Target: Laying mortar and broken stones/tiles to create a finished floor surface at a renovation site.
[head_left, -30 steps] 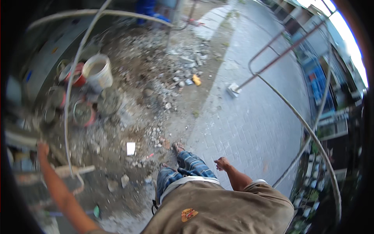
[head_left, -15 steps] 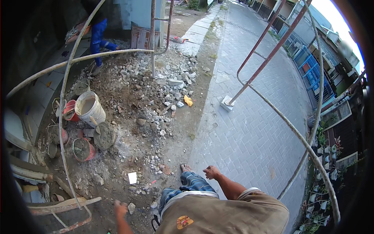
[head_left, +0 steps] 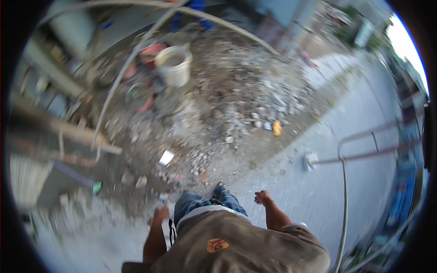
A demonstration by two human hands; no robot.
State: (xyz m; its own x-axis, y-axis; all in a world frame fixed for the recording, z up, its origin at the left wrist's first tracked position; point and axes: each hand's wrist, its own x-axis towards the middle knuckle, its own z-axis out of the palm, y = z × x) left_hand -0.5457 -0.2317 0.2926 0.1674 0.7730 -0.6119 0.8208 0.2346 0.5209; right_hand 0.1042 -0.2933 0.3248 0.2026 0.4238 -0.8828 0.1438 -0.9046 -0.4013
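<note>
My left hand [head_left: 160,214] hangs by my left hip, above the ground. Motion smears its fingers, so I cannot make out how they are held. On the other side, my right hand [head_left: 262,197] hangs over the paving, its fingers loosely curled and nothing visible in them. Neither hand appears to touch anything. Nearest ahead of the left hand lie a white rectangular piece [head_left: 166,158] and some loose stones [head_left: 141,182]. One foot [head_left: 221,185] shows below my blue shorts, near the edge of the paving.
A whitish bucket [head_left: 177,75] and red buckets [head_left: 142,105] stand at the far left. Rubble [head_left: 273,100] covers the dirt, with a yellow object [head_left: 276,128] beside it. A scaffold frame [head_left: 368,154] rests on a white block [head_left: 311,161] at right. A person's blue trousers [head_left: 195,7] show at the top.
My view has turned left, so the buckets and rubble shift rightward and up and the scaffold leg moves farther right. My left hand is now farther up beside my hip.
</note>
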